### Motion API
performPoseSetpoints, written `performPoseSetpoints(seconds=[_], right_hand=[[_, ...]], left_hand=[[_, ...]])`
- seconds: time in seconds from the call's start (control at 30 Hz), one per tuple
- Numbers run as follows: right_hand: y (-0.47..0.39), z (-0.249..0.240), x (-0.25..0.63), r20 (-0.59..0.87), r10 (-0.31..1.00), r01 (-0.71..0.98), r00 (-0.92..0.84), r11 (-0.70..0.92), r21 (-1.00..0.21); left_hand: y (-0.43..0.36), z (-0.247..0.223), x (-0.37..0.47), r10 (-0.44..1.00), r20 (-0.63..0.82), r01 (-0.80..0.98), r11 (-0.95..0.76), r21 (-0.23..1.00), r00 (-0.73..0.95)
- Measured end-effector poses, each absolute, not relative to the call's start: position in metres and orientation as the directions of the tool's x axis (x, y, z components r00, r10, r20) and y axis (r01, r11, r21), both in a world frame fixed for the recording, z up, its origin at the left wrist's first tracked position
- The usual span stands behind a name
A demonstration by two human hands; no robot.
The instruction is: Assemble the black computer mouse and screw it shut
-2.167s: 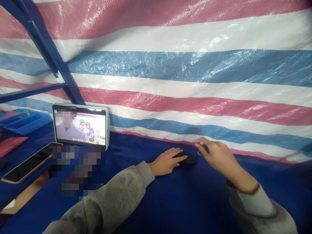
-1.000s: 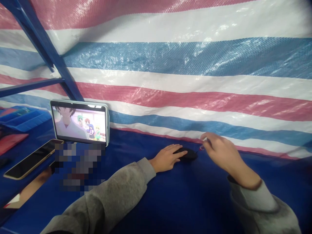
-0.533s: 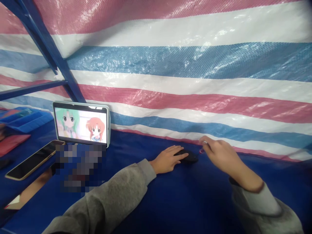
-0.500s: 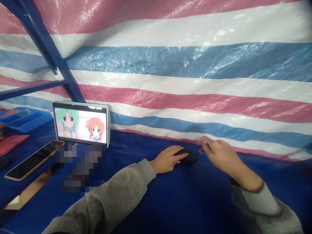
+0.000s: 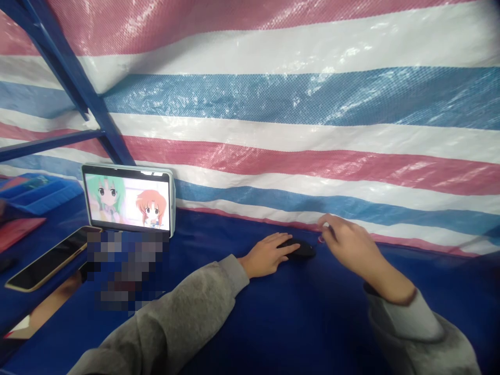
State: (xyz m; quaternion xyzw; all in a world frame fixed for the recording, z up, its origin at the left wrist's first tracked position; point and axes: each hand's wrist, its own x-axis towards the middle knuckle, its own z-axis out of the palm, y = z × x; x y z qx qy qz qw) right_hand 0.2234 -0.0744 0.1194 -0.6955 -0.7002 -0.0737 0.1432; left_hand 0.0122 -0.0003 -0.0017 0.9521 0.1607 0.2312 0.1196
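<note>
My left hand (image 5: 267, 255) lies with its fingers spread, the fingertips resting on a black computer mouse (image 5: 304, 249) on the dark blue table surface (image 5: 281, 317). To the right of the mouse, my right hand (image 5: 344, 242) is raised with curled fingers, pinching a small thin object (image 5: 322, 237) with a pinkish end; it is too small and blurred to name. Both forearms are in grey sleeves.
A tablet (image 5: 127, 200) showing a cartoon stands at the left. Before it lies a phone (image 5: 52, 258), beside a pixelated patch. A blue tray (image 5: 50, 195) and a red item (image 5: 19, 233) are far left. Striped sheeting (image 5: 273, 99) hangs behind, with a blue metal frame (image 5: 70, 67).
My right hand has shifted very slightly, its fingers still curled. My left hand stays on the mouse. The cartoon picture on the tablet has changed a little.
</note>
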Motion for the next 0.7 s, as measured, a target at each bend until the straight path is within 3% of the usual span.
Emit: performPoseSetpoints(seconds=[0.33,0.5,0.7], right_hand=[[-0.0723,0.1120,0.2243,0.327,0.945,0.993,0.013,0.025,-0.113],[-0.0742,0.1168,0.2254,0.307,0.948,0.996,0.085,-0.082,-0.023],[-0.0747,0.1153,0.2258,0.345,0.938,0.999,-0.025,0.012,0.039]], left_hand=[[-0.0007,-0.0009,0.0124,0.346,0.404,0.231,-0.923,0.306,0.846],[-0.0006,0.0001,0.0122,0.348,0.408,0.231,-0.922,0.310,0.844],[0.0005,-0.0037,0.0124,0.356,0.415,0.239,-0.921,0.308,0.837]])
